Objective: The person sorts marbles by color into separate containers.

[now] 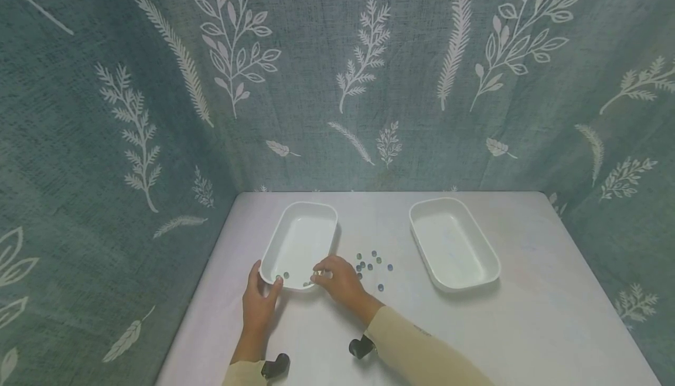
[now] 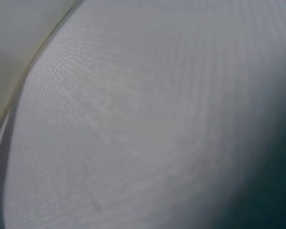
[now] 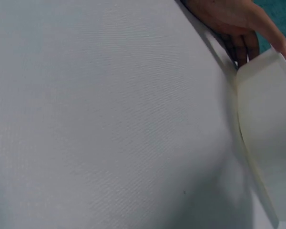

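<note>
My left hand (image 1: 259, 304) grips the near-left corner of a white tray (image 1: 300, 222), thumb over the rim and fingers along the outside. A few small glass pebbles (image 1: 286, 275) lie inside at the tray's near end. Over its near-right corner is my right hand (image 1: 340, 280), thumb and fingertips drawn together in a pinch around what looks like another pebble, mostly hidden by the fingers. Just right of that hand, several blue and green glass pebbles (image 1: 370, 267) are scattered on the table. The right wrist view shows the left hand (image 3: 229, 16) at the tray's outer wall (image 3: 264, 105).
A second white tray (image 1: 453, 239) stands to the right of the loose pebbles. Both trays are on a white-covered table (image 1: 538, 316). Teal fabric with white leaf prints (image 1: 316, 81) hangs behind and at the sides.
</note>
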A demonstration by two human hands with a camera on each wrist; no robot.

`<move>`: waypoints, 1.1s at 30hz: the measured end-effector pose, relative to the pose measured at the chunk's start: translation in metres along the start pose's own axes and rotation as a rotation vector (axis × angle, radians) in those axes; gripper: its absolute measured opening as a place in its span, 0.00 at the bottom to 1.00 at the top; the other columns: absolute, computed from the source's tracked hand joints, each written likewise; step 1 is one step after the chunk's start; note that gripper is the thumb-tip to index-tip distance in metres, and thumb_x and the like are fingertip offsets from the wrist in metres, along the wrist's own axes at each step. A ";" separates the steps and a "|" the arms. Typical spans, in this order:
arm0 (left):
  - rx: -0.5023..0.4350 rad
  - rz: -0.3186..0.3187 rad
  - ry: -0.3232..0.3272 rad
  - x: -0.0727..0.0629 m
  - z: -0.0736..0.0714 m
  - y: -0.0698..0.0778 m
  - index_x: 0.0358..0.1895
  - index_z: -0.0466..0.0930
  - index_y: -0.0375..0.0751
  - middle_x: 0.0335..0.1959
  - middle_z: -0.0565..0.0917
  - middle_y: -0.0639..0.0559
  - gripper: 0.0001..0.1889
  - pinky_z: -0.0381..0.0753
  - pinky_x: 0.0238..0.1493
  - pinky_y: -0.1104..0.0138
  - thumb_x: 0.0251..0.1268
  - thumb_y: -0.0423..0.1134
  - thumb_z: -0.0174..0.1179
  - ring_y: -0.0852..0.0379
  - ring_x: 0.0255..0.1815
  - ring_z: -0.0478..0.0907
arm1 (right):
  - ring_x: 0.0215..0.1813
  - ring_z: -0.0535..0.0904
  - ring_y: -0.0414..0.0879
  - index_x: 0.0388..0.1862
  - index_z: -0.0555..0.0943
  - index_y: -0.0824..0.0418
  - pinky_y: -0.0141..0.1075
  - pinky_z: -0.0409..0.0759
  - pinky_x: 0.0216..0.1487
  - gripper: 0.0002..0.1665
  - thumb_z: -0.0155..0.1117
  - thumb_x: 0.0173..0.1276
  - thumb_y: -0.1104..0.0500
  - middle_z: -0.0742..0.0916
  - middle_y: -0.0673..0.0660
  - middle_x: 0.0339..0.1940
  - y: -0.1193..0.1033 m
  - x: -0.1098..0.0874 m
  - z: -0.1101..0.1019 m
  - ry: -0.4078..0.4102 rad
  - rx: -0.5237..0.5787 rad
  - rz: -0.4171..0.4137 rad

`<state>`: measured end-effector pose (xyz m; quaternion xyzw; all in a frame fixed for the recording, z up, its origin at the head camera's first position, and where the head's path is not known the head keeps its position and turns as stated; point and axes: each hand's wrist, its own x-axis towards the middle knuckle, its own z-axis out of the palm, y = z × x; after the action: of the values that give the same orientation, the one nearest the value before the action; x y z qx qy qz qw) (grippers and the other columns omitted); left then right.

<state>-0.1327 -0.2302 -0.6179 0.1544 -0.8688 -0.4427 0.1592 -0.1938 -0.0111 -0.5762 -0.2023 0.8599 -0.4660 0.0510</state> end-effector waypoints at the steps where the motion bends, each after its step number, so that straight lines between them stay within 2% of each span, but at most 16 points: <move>1: -0.001 0.003 -0.001 0.000 0.000 0.000 0.77 0.52 0.50 0.74 0.61 0.46 0.43 0.50 0.72 0.44 0.63 0.55 0.63 0.44 0.75 0.54 | 0.55 0.78 0.43 0.45 0.84 0.48 0.44 0.75 0.60 0.10 0.66 0.66 0.49 0.83 0.41 0.45 0.000 0.000 0.000 0.000 -0.001 -0.007; 8: 0.008 -0.009 0.002 0.001 0.001 0.000 0.77 0.52 0.50 0.74 0.61 0.46 0.42 0.50 0.72 0.43 0.63 0.54 0.63 0.44 0.75 0.54 | 0.51 0.77 0.37 0.44 0.84 0.46 0.39 0.77 0.56 0.10 0.67 0.65 0.48 0.81 0.38 0.43 0.003 -0.001 0.003 0.004 -0.033 -0.041; 19: 0.003 0.008 -0.003 0.000 0.001 0.000 0.77 0.50 0.51 0.75 0.60 0.46 0.42 0.49 0.73 0.44 0.65 0.54 0.62 0.45 0.75 0.53 | 0.52 0.77 0.38 0.44 0.84 0.49 0.37 0.76 0.58 0.10 0.66 0.66 0.50 0.81 0.39 0.44 0.001 -0.002 0.000 -0.012 -0.042 -0.060; 28: 0.015 -0.008 0.007 -0.001 0.001 0.002 0.77 0.51 0.50 0.75 0.60 0.47 0.42 0.49 0.72 0.44 0.64 0.54 0.62 0.45 0.76 0.53 | 0.53 0.76 0.38 0.45 0.84 0.52 0.37 0.75 0.60 0.11 0.66 0.67 0.50 0.81 0.39 0.44 0.003 -0.001 -0.004 -0.021 -0.017 -0.076; 33: 0.012 -0.018 0.001 -0.002 0.000 0.001 0.77 0.50 0.51 0.75 0.59 0.47 0.43 0.49 0.73 0.44 0.64 0.57 0.61 0.45 0.76 0.52 | 0.52 0.76 0.38 0.45 0.84 0.53 0.37 0.78 0.55 0.10 0.66 0.67 0.52 0.81 0.39 0.46 0.011 0.002 -0.012 0.004 -0.003 -0.068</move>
<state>-0.1310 -0.2285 -0.6170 0.1633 -0.8699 -0.4390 0.1546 -0.2026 0.0024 -0.5780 -0.2307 0.8532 -0.4666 0.0330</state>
